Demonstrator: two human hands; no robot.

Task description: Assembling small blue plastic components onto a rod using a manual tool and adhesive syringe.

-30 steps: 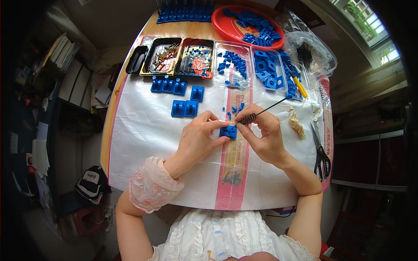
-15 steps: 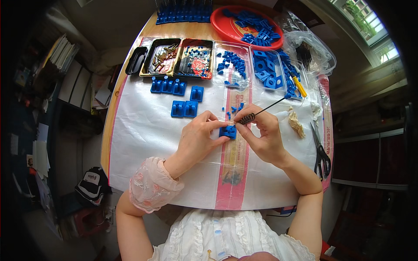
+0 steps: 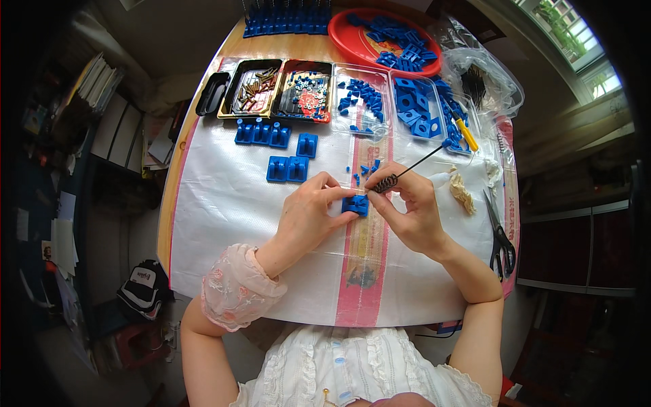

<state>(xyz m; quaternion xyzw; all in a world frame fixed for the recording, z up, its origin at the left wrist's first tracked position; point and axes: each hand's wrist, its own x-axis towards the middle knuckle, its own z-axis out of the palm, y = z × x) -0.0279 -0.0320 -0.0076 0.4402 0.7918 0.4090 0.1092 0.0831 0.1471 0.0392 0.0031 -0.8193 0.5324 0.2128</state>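
Note:
My left hand (image 3: 305, 207) pinches a small blue plastic block (image 3: 357, 207) between thumb and fingertips, low over the white sheet. Just right of it, my right hand (image 3: 412, 207) is closed on a black coil spring (image 3: 386, 184). From the coil a thin straight black rod (image 3: 419, 162) slants up to the right, with a blue piece at its far end. The spring's near end is close to the block; my fingers hide whether they touch. A few tiny blue parts (image 3: 365, 169) lie just beyond my fingers. Several assembled blue blocks (image 3: 287, 169) sit to the left.
Beyond my hands stand a tray of brass-coloured screws (image 3: 234, 95), a tray of small nuts (image 3: 327, 102) and clear tubs of blue parts (image 3: 390, 132). A red basin (image 3: 339, 47) is behind them. Black scissors (image 3: 502, 247) and a yellow-handled tool (image 3: 466, 136) lie at the right.
The far end of the rod has tipped slightly upward in the picture, away from me. Both hands stay in almost the same place, with the same grips.

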